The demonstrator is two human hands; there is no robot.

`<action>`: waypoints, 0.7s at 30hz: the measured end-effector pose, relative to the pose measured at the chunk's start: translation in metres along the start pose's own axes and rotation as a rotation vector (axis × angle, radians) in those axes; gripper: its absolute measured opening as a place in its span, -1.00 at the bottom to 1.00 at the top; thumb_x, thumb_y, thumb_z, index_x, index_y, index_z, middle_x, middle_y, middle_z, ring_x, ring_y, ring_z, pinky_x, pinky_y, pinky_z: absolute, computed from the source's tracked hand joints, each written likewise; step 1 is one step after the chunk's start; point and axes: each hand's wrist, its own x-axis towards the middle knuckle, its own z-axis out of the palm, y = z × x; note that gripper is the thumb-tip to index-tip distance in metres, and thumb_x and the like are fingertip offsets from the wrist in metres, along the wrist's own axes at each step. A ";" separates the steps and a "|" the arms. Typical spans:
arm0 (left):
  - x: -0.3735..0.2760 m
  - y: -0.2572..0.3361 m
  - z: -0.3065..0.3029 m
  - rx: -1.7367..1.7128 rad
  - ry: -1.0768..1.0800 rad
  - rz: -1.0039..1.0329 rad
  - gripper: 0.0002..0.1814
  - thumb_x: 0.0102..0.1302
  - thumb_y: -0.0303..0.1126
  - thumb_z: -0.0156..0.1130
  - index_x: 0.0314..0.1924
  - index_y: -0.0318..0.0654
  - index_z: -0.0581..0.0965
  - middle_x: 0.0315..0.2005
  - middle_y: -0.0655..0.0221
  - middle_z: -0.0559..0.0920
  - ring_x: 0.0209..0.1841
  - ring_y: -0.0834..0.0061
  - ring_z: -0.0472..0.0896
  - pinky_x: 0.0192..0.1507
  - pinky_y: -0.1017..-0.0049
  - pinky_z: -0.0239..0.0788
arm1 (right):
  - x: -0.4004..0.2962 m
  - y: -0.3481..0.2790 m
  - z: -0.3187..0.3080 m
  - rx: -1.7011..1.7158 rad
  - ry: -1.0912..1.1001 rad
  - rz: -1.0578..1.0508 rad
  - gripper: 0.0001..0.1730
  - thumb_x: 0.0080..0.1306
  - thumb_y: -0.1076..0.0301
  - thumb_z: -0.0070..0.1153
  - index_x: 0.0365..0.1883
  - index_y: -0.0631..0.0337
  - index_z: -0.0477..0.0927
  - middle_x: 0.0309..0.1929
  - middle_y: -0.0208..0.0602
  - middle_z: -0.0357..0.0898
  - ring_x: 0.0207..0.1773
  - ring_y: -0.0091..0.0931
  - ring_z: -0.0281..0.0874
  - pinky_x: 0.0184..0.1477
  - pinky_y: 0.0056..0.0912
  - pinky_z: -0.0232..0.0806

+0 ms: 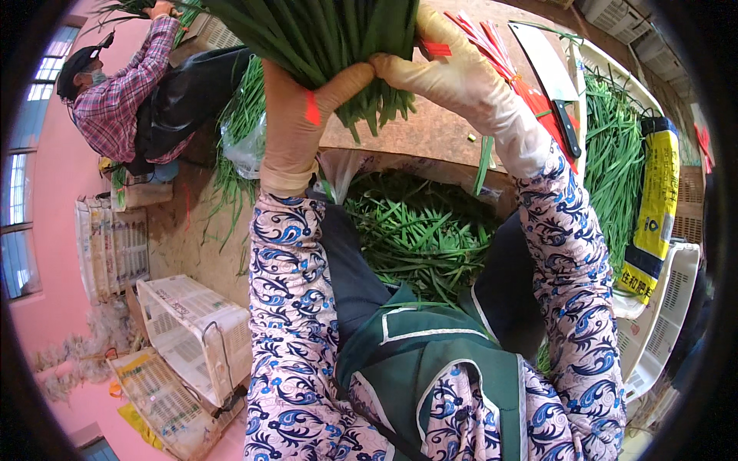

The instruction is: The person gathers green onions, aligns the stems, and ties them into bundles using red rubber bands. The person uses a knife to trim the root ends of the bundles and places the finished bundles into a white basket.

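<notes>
My left hand [308, 109] and my right hand [450, 75], both in thin gloves, grip a thick bunch of flat green leaves [328, 40] that look like garlic chives. Its cut stem ends point down towards me, over the wooden tabletop [392, 135]. A red strip [312, 108] shows at my left hand, and red also shows at the right; whether it circles the bunch is hidden. Near my right forearm lie a bundle of red and white strips [533, 95] and a cleaver [545, 63] with a black handle [566, 128].
Loose leaf trimmings [426, 236] fill a container between my knees. At right, a white crate [581, 55] holds chives [611, 167], beside a yellow printed bag [657, 190]. Plastic crates [190, 340] stand at lower left. Another person [124, 109] works at upper left, near more chives [245, 104].
</notes>
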 end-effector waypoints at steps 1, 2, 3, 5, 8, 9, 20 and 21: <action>-0.001 -0.006 -0.004 0.041 -0.072 -0.136 -0.48 0.07 -0.44 0.41 0.04 -0.33 0.43 -0.11 0.23 0.60 -0.09 0.44 0.58 -0.02 0.47 0.44 | -0.002 -0.004 -0.002 -0.036 -0.024 0.055 -0.51 0.19 0.37 0.21 0.09 0.24 0.43 -0.11 -0.42 0.55 -0.06 -0.60 0.47 -0.04 -0.55 0.36; -0.004 -0.014 -0.008 0.081 -0.145 -0.273 -0.39 0.02 -0.39 0.46 0.07 -0.34 0.41 -0.09 0.21 0.59 -0.08 0.44 0.57 -0.03 0.47 0.44 | -0.006 0.002 -0.005 0.014 -0.037 0.084 -0.53 0.15 0.38 0.22 0.05 0.21 0.47 -0.11 -0.42 0.54 -0.10 -0.58 0.49 -0.10 -0.52 0.37; -0.011 -0.025 -0.013 0.241 -0.171 -0.235 -0.36 -0.01 -0.36 0.50 0.07 -0.35 0.40 -0.09 0.19 0.59 -0.07 0.43 0.57 -0.03 0.47 0.43 | -0.008 0.017 -0.002 0.034 -0.028 0.096 -0.40 0.09 0.38 0.23 0.13 0.28 0.38 -0.11 -0.22 0.57 -0.09 -0.51 0.52 -0.08 -0.49 0.41; -0.029 -0.062 -0.016 0.654 -0.212 0.018 -0.34 -0.04 -0.30 0.53 0.04 -0.36 0.43 -0.09 0.18 0.59 -0.06 0.42 0.56 -0.04 0.47 0.42 | -0.016 0.043 0.001 -0.026 -0.049 0.142 -0.42 0.11 0.36 0.24 0.11 0.28 0.41 -0.10 -0.24 0.58 -0.10 -0.51 0.52 -0.07 -0.48 0.41; -0.044 -0.092 -0.012 0.982 -0.132 0.331 -0.35 -0.05 -0.29 0.53 0.02 -0.36 0.45 -0.10 0.20 0.60 -0.05 0.41 0.55 -0.03 0.46 0.41 | -0.025 0.060 0.003 -0.144 -0.081 0.163 -0.46 0.13 0.32 0.25 0.08 0.27 0.44 -0.09 -0.26 0.59 -0.10 -0.51 0.53 -0.06 -0.48 0.41; -0.040 -0.089 -0.012 0.962 -0.138 0.329 -0.36 -0.04 -0.30 0.53 0.02 -0.36 0.45 -0.09 0.21 0.59 -0.05 0.41 0.55 -0.03 0.45 0.41 | -0.026 0.060 0.002 -0.163 -0.085 0.163 -0.47 0.13 0.31 0.26 0.07 0.27 0.46 -0.09 -0.27 0.59 -0.10 -0.51 0.53 -0.06 -0.48 0.41; -0.010 -0.076 -0.023 0.295 -0.256 -0.185 -0.35 -0.04 -0.24 0.52 0.02 -0.37 0.46 -0.08 0.27 0.59 -0.04 0.42 0.54 0.01 0.43 0.38 | -0.013 0.064 0.012 0.141 0.046 0.224 -0.33 -0.10 0.39 0.46 0.02 0.24 0.50 -0.11 -0.27 0.61 -0.09 -0.50 0.51 -0.02 -0.41 0.40; -0.011 -0.079 -0.024 0.431 -0.246 -0.084 -0.31 -0.08 -0.17 0.54 0.01 -0.37 0.47 -0.10 0.26 0.61 -0.04 0.43 0.55 0.00 0.42 0.39 | -0.011 0.067 0.012 -0.012 0.026 0.152 -0.33 -0.11 0.38 0.46 0.02 0.24 0.50 -0.10 -0.27 0.60 -0.08 -0.49 0.51 -0.01 -0.40 0.39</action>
